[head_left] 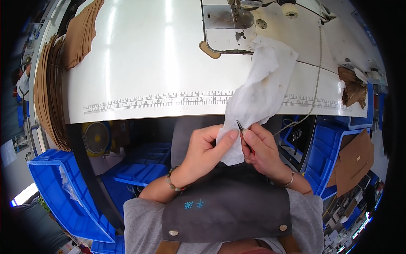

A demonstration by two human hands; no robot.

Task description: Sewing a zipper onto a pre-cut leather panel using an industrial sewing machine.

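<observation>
My left hand pinches the lower end of a white, stained cloth that hangs from the table edge down to my lap. My right hand holds a small dark pointed tool, its tip against the cloth right beside my left thumb. Both hands meet just below the front edge of the white sewing table. A dark apron covers my lap under them.
A sewing machine stands at the far middle of the table, a tan piece beside its base. Brown cut pieces are stacked at the left and lie at the right. Blue plastic bins stand on the floor on both sides.
</observation>
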